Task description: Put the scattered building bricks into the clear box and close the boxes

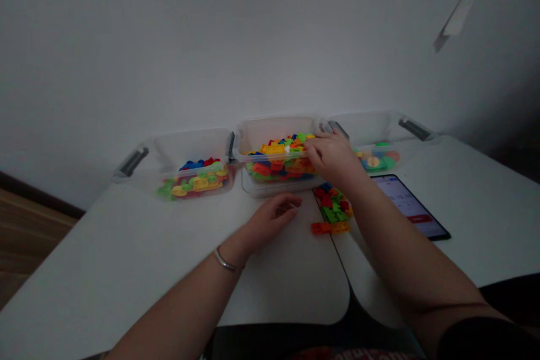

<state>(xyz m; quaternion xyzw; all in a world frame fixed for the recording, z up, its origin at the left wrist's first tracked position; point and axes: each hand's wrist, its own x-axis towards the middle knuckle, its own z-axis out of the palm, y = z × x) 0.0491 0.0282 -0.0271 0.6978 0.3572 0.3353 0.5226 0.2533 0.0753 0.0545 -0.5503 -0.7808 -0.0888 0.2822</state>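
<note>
Left hand (272,218) lies loosely curled, empty, on white table (126,253); at 1 o'clock my right hand (333,158) covers studded bricks (274,164) in clear bin (274,126), grip unclear; glossy phone (411,208) at 3.

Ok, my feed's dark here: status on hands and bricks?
Right hand over middle bin, fingers on bricks, grip unclear. Left hand curled on table. Small brick build under right wrist, phone beside it.

Bare tabletop (126,259) left; 3 bins (276,128) behind, brick pile (333,212) and phone (415,211) right.
</note>
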